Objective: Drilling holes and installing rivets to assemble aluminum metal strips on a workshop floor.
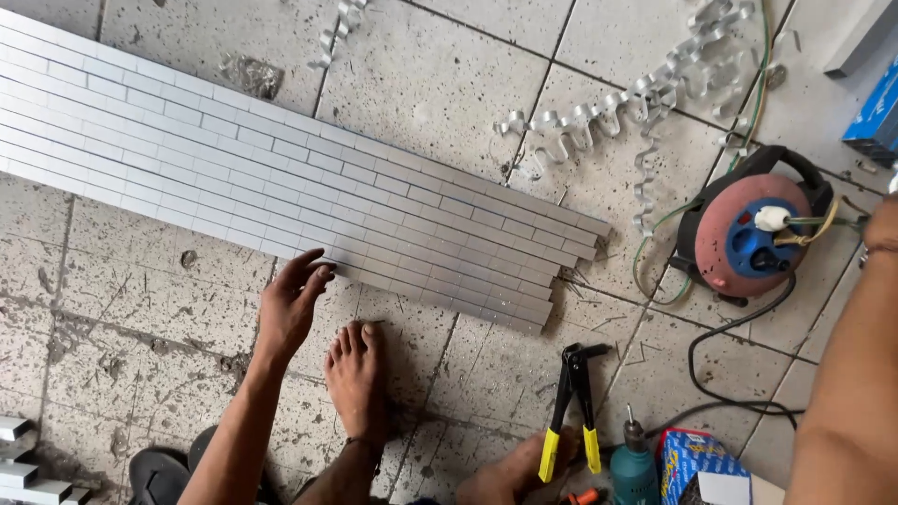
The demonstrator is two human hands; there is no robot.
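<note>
Work piece: a long flat row of silvery aluminium strips laid side by side [281, 178], lying on the stained grey tiled floor [122, 299].
Long axis: it runs from the upper left corner of the view down to the right, ending in a stepped edge near the middle.
Left hand [292, 301]: fingers stretched out and close together, palm down, the fingertips [318, 266] touching the near long edge of the strips; it grasps nothing.
Direction from the grip: the strips lie just ahead of the fingers, further from the person, with most of their length running off to the left.
Left arm pose: the forearm rises from the bottom edge of the view, nearly straight, leaning slightly right towards the strips.
Right hand: out of view; only the right forearm [847, 374] shows along the right edge, so whether it holds anything cannot be told.
Nearer hand: the left, which is the only one at the strips.
Feet: a bare foot [357, 379] rests just beside the left hand, toes near the strip edge.
Nearby: a yellow-handled black hand riveter [572, 404] lies to the right of the foot, and a red and blue cable reel [748, 234] stands well apart further right.
</note>
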